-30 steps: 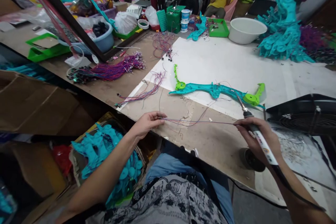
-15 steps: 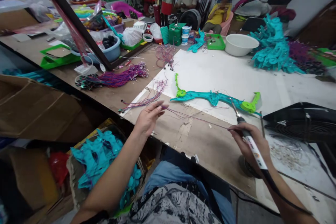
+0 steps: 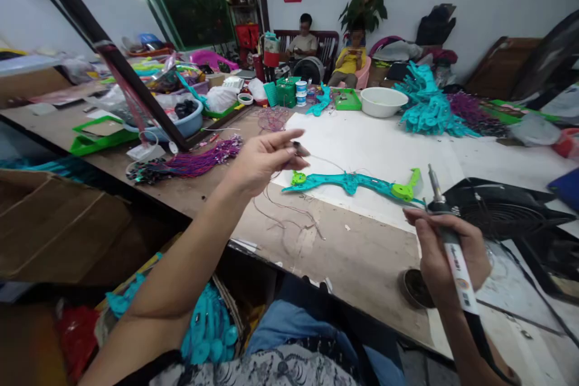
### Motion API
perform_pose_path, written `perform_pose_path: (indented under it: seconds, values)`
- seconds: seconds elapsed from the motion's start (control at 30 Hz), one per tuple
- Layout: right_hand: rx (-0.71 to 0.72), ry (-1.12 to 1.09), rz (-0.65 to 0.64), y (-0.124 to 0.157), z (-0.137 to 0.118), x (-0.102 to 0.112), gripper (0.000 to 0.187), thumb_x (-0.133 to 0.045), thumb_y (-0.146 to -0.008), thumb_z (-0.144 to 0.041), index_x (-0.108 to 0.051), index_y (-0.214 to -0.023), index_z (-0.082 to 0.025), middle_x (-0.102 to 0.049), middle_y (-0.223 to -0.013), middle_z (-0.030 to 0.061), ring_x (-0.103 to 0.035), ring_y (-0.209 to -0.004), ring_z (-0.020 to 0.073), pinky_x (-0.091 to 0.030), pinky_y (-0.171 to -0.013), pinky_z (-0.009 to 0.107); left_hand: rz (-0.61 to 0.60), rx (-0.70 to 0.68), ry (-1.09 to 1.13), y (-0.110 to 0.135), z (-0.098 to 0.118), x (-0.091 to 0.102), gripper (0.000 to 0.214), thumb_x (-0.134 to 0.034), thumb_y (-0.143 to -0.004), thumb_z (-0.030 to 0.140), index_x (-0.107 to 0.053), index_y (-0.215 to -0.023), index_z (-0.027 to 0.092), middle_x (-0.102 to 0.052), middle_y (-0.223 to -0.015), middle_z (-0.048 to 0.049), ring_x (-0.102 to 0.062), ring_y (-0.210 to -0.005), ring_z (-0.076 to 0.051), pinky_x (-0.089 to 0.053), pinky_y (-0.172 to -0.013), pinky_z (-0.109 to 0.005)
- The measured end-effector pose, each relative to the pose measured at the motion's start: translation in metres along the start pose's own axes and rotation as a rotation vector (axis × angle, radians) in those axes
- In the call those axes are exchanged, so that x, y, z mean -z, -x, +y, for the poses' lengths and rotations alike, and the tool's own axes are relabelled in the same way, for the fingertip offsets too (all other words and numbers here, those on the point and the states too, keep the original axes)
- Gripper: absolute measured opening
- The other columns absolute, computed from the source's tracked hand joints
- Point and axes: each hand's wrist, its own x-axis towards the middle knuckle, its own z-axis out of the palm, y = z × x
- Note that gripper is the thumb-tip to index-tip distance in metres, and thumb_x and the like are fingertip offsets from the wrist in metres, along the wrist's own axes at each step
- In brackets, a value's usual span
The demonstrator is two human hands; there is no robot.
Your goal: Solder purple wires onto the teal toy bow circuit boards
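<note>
Left hand (image 3: 265,160): thumb and forefinger tips pressed together, pinching end of thin wires (image 3: 296,210). Wires hang down to wooden table (image 3: 362,259), at 5 o'clock from hand.

Right hand (image 3: 434,259): fingers wrapped tight around soldering iron (image 3: 459,274), tip pointing to 12 o'clock.

Teal toy part (image 3: 348,181) lies on white sheet (image 3: 384,139), at 3 o'clock from left hand and 10 o'clock from right hand.

Small round tin (image 3: 414,288): at 8 o'clock from right hand.

Purple wire bundle (image 3: 199,163): at 9 o'clock from left hand.

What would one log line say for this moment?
left hand: pinching wires | right hand: holding soldering iron | toy bow: on table
</note>
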Motion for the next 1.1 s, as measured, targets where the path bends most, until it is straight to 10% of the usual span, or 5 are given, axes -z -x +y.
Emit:
perform_pose_path:
  seconds: [0.1, 0.3, 0.6, 0.9, 1.1]
  values:
    - [0.058, -0.048, 0.010, -0.014, -0.009, 0.002, 0.023, -0.069, -0.080, -0.022, -0.055, -0.098, -0.023, -0.071, -0.089, 0.0039, -0.070, -0.085, 0.0242, -0.053, -0.085, 0.045, -0.192, 0.137, -0.024, -0.003, -0.022, -0.029, 0.048, -0.070, -0.074, 0.016, -0.059, -0.120, 0.011, -0.072, -0.078, -0.0068, -0.070, -0.066, -0.017, -0.057, -0.067, -0.030]
    - [0.204, -0.046, -0.389, -0.025, -0.013, -0.017, 0.020, -0.064, -0.084, -0.022, -0.054, -0.101, -0.026, -0.069, -0.104, 0.0028, -0.067, -0.085, 0.0164, -0.055, -0.079, 0.033, -0.421, 0.359, -0.099, 0.003, -0.060, -0.077, 0.056, -0.065, -0.074, 0.013, -0.050, -0.128, 0.008, -0.072, -0.075, -0.0070, -0.069, -0.059, -0.016, -0.054, -0.061, -0.029]
    - [0.060, -0.191, -0.515, -0.008, 0.007, -0.024, 0.022, -0.063, -0.084, -0.020, -0.053, -0.103, -0.026, -0.067, -0.097, 0.0015, -0.066, -0.083, 0.0148, -0.053, -0.077, 0.030, -0.591, 0.471, -0.058, 0.002, -0.092, -0.083, 0.047, -0.065, -0.075, 0.022, -0.055, -0.120, 0.010, -0.069, -0.069, -0.0058, -0.060, -0.047, -0.011, -0.044, -0.049, -0.023]
    - [-0.133, 0.050, -0.414, -0.006, 0.020, -0.022, 0.020, -0.063, -0.083, -0.034, -0.056, -0.098, -0.022, -0.061, -0.070, -0.0038, -0.053, -0.055, 0.0094, -0.042, -0.054, 0.021, -0.565, 0.310, -0.502, 0.023, -0.104, -0.072, 0.021, -0.056, -0.083, 0.030, -0.067, -0.082, 0.012, -0.057, -0.060, 0.0020, -0.044, -0.050, -0.007, -0.033, -0.048, -0.019]
    - [-0.064, 0.179, -0.519, 0.006, 0.028, -0.026, 0.016, -0.060, -0.085, -0.032, -0.055, -0.096, -0.022, -0.062, -0.067, -0.0041, -0.053, -0.051, 0.0091, -0.041, -0.055, 0.020, -0.388, 0.455, -0.313, 0.040, -0.125, -0.079, 0.017, -0.058, -0.081, 0.026, -0.066, -0.089, 0.013, -0.060, -0.064, 0.0017, -0.054, -0.057, -0.008, -0.043, -0.056, -0.020]
